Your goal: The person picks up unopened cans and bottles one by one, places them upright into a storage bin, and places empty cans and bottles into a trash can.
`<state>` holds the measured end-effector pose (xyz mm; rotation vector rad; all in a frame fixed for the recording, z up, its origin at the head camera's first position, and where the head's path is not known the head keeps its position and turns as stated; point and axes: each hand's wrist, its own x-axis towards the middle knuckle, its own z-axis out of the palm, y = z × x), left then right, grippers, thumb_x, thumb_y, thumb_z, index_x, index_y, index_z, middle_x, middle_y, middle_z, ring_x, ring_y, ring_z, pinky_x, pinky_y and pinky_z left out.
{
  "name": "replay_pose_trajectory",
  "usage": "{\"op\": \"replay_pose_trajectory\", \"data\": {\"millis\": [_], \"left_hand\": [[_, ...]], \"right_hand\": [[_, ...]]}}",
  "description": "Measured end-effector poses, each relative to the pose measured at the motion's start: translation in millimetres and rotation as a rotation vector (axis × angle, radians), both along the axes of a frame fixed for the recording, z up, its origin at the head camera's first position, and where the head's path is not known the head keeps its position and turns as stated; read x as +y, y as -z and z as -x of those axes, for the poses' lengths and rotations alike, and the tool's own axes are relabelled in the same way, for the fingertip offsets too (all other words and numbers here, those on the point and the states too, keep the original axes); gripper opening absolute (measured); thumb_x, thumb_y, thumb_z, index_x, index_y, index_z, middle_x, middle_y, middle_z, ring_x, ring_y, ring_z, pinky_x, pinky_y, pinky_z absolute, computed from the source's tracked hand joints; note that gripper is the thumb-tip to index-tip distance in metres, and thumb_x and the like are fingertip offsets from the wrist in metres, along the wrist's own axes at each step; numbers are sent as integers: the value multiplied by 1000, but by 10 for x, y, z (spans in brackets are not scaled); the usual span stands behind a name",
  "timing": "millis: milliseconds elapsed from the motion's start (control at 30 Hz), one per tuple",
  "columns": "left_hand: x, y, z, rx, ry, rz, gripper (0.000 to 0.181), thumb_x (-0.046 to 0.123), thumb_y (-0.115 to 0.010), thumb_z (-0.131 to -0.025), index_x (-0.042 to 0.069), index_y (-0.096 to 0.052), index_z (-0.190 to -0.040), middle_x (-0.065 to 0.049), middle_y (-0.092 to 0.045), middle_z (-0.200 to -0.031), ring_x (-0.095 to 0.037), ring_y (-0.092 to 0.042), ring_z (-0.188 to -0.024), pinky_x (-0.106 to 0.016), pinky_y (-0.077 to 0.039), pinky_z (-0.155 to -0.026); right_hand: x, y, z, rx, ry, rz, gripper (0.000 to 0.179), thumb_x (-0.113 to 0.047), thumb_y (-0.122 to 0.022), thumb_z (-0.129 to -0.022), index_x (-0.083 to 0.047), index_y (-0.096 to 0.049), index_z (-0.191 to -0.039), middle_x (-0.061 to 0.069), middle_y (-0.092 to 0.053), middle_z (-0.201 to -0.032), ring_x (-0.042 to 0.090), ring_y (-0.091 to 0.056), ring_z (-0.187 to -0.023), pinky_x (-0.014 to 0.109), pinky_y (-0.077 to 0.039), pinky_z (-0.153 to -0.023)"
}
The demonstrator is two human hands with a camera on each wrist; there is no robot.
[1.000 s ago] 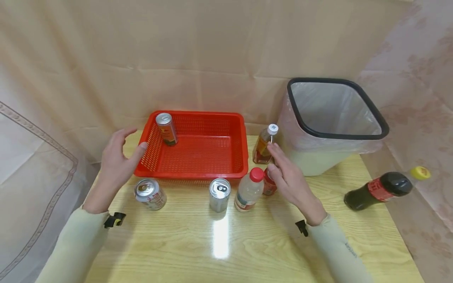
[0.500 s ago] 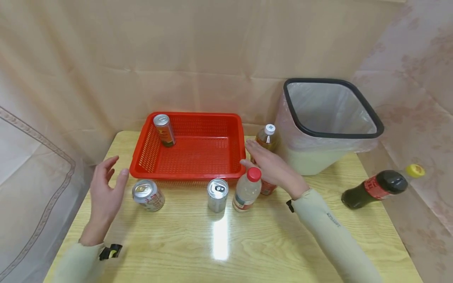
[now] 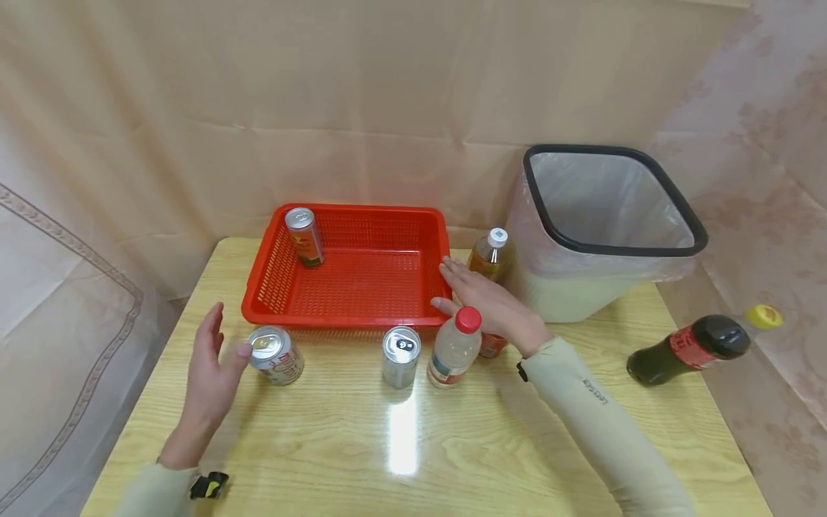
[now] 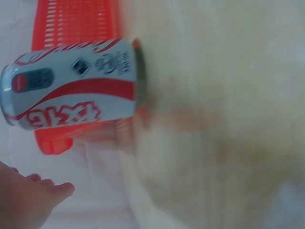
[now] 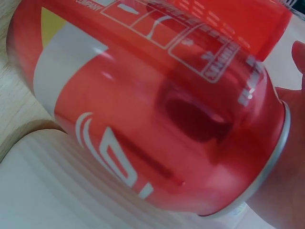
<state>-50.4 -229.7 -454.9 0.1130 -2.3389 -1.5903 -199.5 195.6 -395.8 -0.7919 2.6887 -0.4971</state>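
My left hand (image 3: 209,377), fingers extended and thumb apart, is just left of a white-and-red drink can (image 3: 278,357); that can (image 4: 76,86) fills much of the left wrist view. With straight fingers, my right hand (image 3: 494,305) reaches the right rim of a red plastic basket (image 3: 349,317). Below this hand stands a red can (image 3: 494,347), dented in the right wrist view and partly covered in the head view. In front of the fingers is a clear bottle with a red cap (image 3: 452,352). An amber drink bottle (image 3: 487,258) is half hidden behind the hand.
An orange can (image 3: 306,239) stands in the basket's back left corner. A silver can (image 3: 400,359) is in front of the basket. At the back right is a lined bin (image 3: 562,291) with a black rim. A dark cola bottle (image 3: 688,348) stands near the table's right edge.
My left hand has come down from the basket's left side to beside the white-and-red can. My right hand has shifted left from the amber bottle to the basket's right rim.
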Motion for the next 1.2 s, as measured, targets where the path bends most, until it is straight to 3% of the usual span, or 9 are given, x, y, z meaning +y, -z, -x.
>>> {"op": "replay_pose_trajectory", "data": {"millis": [133, 200, 333, 467, 667, 900, 1200], "left_hand": [[47, 96, -32, -42, 42, -12, 92, 29, -70, -98, 10, -13, -167, -16, -14, -172, -33, -12, -158, -16, -14, -121], [82, 134, -42, -61, 49, -12, 96, 22, -73, -96, 11, -10, -167, -15, -12, -172, -33, -11, -158, -12, -15, -119], [157, 205, -49, -80, 35, -13, 104, 9, -76, -90, 9, -7, -167, -16, -10, -172, -33, -10, -158, -6, -16, -114], [229, 266, -50, -93, 21, -26, 112, 4, -80, -85, 8, -3, -167, -17, -7, -172, -33, -9, -158, -9, -16, -117], [298, 323, -41, -75, -40, -65, 120, 2, -85, -81, 11, -2, -167, -12, -7, -173, -30, -12, -157, -22, -17, -123], [364, 357, -10, -74, -112, -45, 120, -1, -87, -78, 3, -6, -166, -15, -16, -171, -31, -19, -156, -18, -20, -121], [396, 334, 23, -149, -138, 35, 116, 16, -88, -83, 5, -8, -166, -22, -25, -167, -38, -29, -152, -48, -26, -124]], "right_hand": [[9, 3, -10, -13, 11, -7, 86, -57, -53, -102, -10, -21, -166, 6, -13, -173, 28, -14, -159, 50, -25, -124], [8, 1, -12, -16, 12, -11, 86, -57, -54, -102, -10, -20, -166, 7, -12, -174, 30, -14, -159, 51, -26, -124], [-3, 4, -18, -5, 7, -37, 89, -58, -55, -101, -10, -19, -166, 7, -11, -174, 31, -13, -159, 52, -26, -124], [-15, 29, -27, 18, -5, -68, 88, -55, -56, -101, -9, -18, -166, 7, -10, -174, 29, -11, -159, 50, -23, -125], [-30, 72, -20, 35, -18, -81, 88, -57, -54, -102, -9, -18, -166, 7, -9, -174, 28, -11, -159, 50, -20, -126], [-26, 89, -18, 27, -13, -56, 87, -55, -55, -102, -9, -18, -166, 7, -10, -174, 28, -11, -159, 49, -23, -125], [-7, 87, -29, 31, -24, -67, 88, -59, -50, -103, -7, -16, -166, 9, -9, -174, 28, -9, -159, 46, -17, -127]]}}
